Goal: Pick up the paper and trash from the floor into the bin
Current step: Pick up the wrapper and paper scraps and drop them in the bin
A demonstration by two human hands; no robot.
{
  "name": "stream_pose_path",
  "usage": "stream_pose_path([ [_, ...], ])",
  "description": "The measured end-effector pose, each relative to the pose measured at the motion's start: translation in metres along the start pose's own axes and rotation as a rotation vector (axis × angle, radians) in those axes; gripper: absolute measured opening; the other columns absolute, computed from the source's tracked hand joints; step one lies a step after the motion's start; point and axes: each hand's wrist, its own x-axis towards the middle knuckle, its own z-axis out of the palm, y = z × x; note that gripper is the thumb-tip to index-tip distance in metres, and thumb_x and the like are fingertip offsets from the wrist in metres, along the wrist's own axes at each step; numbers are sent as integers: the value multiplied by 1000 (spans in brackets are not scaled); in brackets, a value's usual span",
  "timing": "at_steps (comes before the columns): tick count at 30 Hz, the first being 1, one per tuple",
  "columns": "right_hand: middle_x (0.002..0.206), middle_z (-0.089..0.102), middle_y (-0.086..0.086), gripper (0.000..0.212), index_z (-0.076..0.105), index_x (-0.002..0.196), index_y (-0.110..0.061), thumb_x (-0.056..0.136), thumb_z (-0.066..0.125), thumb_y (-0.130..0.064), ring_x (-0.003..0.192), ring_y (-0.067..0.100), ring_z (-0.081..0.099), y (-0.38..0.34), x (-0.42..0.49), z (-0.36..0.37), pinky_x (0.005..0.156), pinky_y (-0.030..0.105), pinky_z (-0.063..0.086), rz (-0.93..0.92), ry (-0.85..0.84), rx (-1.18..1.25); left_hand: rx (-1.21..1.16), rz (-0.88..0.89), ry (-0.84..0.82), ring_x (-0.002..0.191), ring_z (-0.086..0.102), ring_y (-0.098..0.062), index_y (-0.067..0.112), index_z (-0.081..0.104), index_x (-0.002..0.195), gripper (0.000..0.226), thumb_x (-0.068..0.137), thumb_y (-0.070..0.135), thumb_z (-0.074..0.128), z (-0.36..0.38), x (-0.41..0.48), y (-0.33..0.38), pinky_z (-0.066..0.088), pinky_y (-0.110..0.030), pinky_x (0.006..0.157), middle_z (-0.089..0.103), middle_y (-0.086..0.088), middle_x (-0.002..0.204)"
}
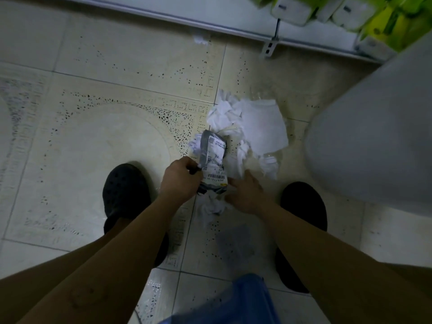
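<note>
Fingers (191, 165) of the left hand (181, 177) are clamped on the near end of a grey bag (214, 155) with printed labels, holding it over the near side of the pile (236, 127) of white paper on the floor (105, 136). The right hand (245, 192) lies at the near edge of the pile, its fingers (233, 184) reaching under the bag's lower end. The bag hides the tips, so I cannot tell whether they are apart or pinching paper.

The step in hand looks like the gathering, with most of the pile not yet picked up. A blurred blue container nearer the person than the pile is probably the bin (233, 300); its inside does not show. The next move calls for the right hand to close on some paper. Both hands should then carry their loads back from the pile and release them over the bin's mouth. Loose scraps may slip out, so a tight bunch would help.

Counted:
- one bag
- one large sheet (264, 127) at the right of the pile
- one crumpled wad (212, 206) at the pile's near side, between the wrists
- one stray scrap (201, 40) well beyond the pile, at the shelf (163, 15) base
- small scraps in the pile, too tangled to count
- two hands
- two black shoes (126, 190), one on either side of the pile
- one bin
</note>
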Motion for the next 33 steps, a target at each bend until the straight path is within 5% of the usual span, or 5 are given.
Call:
stream_pose_path([
  [6, 140, 31, 18, 60, 31, 142, -10, 89, 51, -29, 127, 36, 36, -13, -4, 12, 102, 45, 37, 62, 55, -167, 1, 53, -2, 83, 66, -22, 16, 65, 92, 12, 86, 25, 63, -9, -6, -10, 56, -33, 69, 69, -5, 96],
  [11, 70, 57, 8, 23, 64, 64, -2, 82, 64, -16, 66, 20, 54, -6, -25, -7, 68, 27, 41, 99, 109, 204, -9, 91, 16, 82, 64, -21, 16, 65, 91, 12, 87, 26, 61, -30, -16, -4, 53, -31, 68, 69, -4, 92],
  [19, 118, 62, 12, 45, 65, 109, -10, 67, 77, -3, 87, 25, 64, -35, -108, -100, 65, 27, 49, -26, 280, 265, -28, 200, 80, 74, 58, -20, 20, 59, 81, 7, 85, 24, 64, -84, -67, 51, 43, -25, 64, 63, 0, 82],
  [23, 92, 66, 12, 29, 71, 97, -4, 69, 79, -6, 52, 11, 56, -60, -169, -152, 49, 19, 46, -148, 418, 214, -69, 295, 169, 78, 63, -21, 18, 62, 82, 6, 83, 23, 64, -117, -107, 86, 50, -27, 68, 68, -3, 85],
  [33, 83, 73, 4, 11, 78, 79, -20, 68, 78, -21, 82, 17, 66, -22, -315, -239, 67, 22, 44, -173, 752, 90, -7, 466, 257, 71, 66, -20, 26, 63, 77, 7, 77, 30, 68, -131, -185, 182, 49, -28, 62, 68, 3, 70],
])
